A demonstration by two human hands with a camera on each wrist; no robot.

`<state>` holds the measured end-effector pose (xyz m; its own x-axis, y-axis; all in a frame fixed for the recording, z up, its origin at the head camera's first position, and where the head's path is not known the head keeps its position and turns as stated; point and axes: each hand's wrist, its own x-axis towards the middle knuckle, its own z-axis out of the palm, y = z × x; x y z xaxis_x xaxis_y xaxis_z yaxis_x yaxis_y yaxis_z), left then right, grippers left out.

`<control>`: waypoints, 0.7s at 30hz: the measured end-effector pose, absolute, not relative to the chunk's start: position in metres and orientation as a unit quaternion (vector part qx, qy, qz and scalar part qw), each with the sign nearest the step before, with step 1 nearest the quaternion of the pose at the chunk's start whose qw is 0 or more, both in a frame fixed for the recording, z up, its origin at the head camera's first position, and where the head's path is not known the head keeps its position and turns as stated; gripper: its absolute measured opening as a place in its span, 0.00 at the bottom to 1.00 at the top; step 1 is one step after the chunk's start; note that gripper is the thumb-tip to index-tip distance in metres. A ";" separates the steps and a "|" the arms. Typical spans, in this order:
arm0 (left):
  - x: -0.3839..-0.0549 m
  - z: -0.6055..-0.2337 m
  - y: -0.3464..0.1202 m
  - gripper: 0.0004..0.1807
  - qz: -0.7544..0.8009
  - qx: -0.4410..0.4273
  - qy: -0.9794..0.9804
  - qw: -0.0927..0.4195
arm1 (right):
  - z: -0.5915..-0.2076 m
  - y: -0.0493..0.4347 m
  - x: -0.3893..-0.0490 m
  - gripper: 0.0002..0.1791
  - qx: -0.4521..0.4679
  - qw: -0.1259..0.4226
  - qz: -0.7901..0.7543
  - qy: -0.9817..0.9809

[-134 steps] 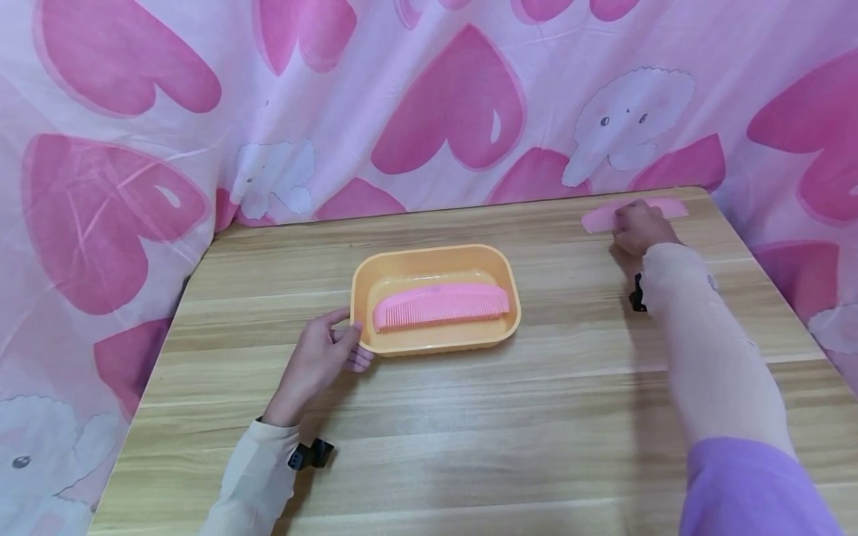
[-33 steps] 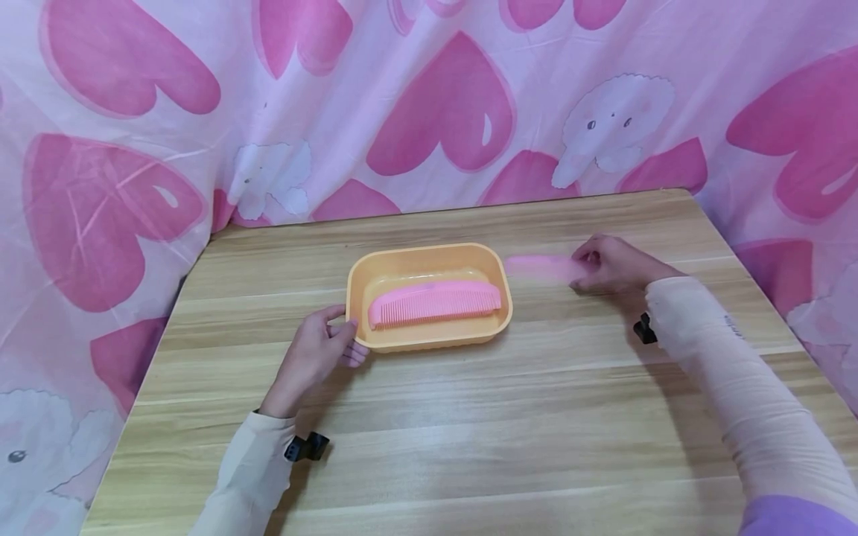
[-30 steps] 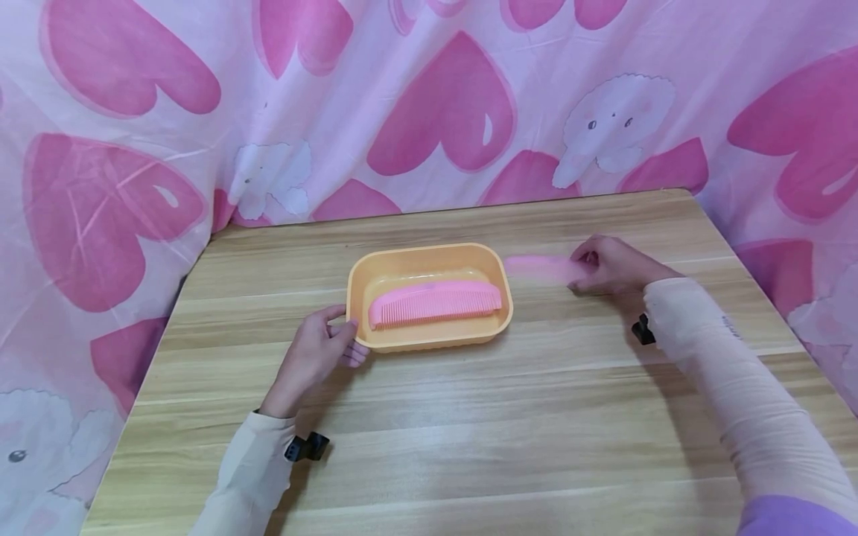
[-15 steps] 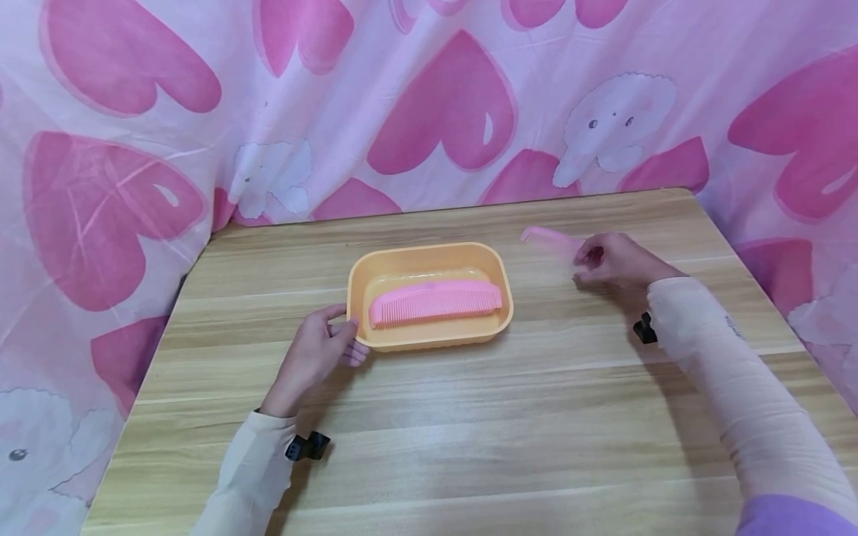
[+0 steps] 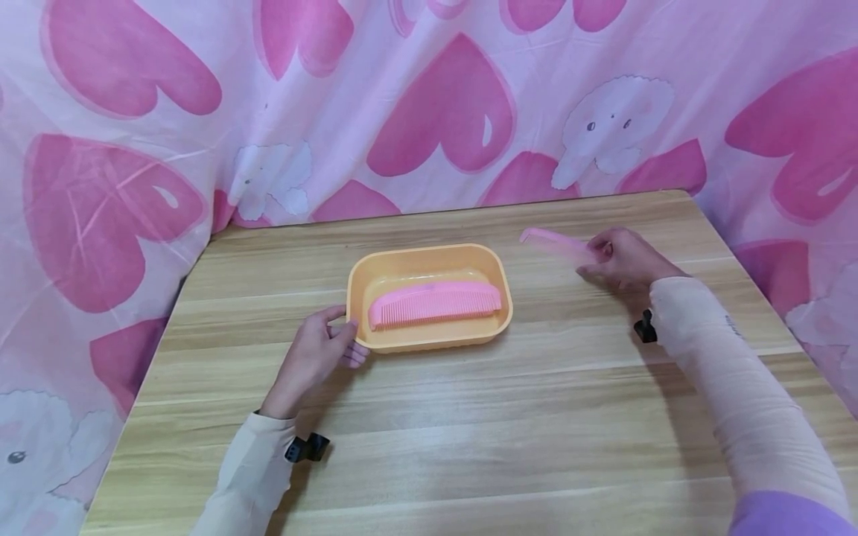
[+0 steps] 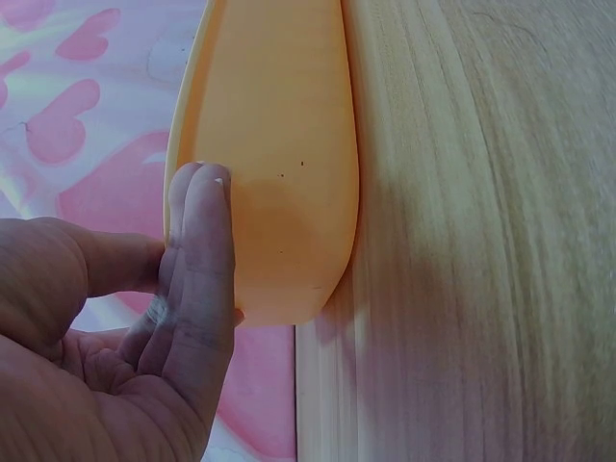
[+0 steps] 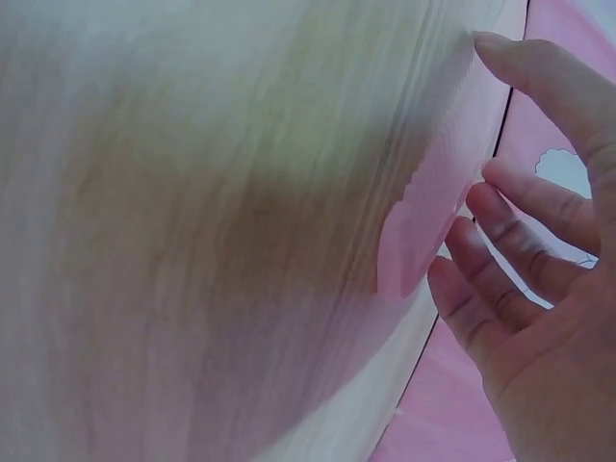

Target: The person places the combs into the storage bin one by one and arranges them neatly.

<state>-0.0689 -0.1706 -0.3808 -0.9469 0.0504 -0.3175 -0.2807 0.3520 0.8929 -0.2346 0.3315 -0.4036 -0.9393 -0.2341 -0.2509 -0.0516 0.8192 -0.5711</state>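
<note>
My left hand (image 5: 318, 361) grips the left end of an orange plastic box (image 5: 432, 345), thumb at the rim and fingers along the outer wall. In the left wrist view those fingers (image 6: 202, 241) lie straight against the box's side. Inside the box lies a pink comb (image 5: 436, 304), its teeth facing me. To the right, my right hand (image 5: 626, 257) holds a second pink comb (image 5: 546, 235) near its right end, between thumb and fingers. In the right wrist view this comb (image 7: 414, 236) sits close over the tabletop, fingertips along its back edge.
The wood-grain table (image 5: 469, 447) runs back to a pink heart-patterned curtain (image 5: 442, 112), which also hangs at both sides. The box stands left of the second comb with a short stretch of tabletop between them.
My right hand has brought the second comb from the far right corner toward the box, then turned its left end away from me and shifted slightly right. My left hand stays at the box.
</note>
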 end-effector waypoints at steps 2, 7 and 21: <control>-0.069 -0.381 -0.171 0.25 0.565 -0.069 0.809 0.146 | -0.404 0.332 -0.235 0.38 -0.077 0.162 -0.296 0.938; -0.069 -0.381 -0.171 0.25 0.564 -0.066 0.811 0.144 | -0.405 0.332 -0.238 0.40 -0.074 0.172 -0.291 0.938; -0.069 -0.381 -0.171 0.26 0.569 -0.067 0.806 0.148 | -0.404 0.327 -0.240 0.37 -0.086 0.176 -0.284 0.939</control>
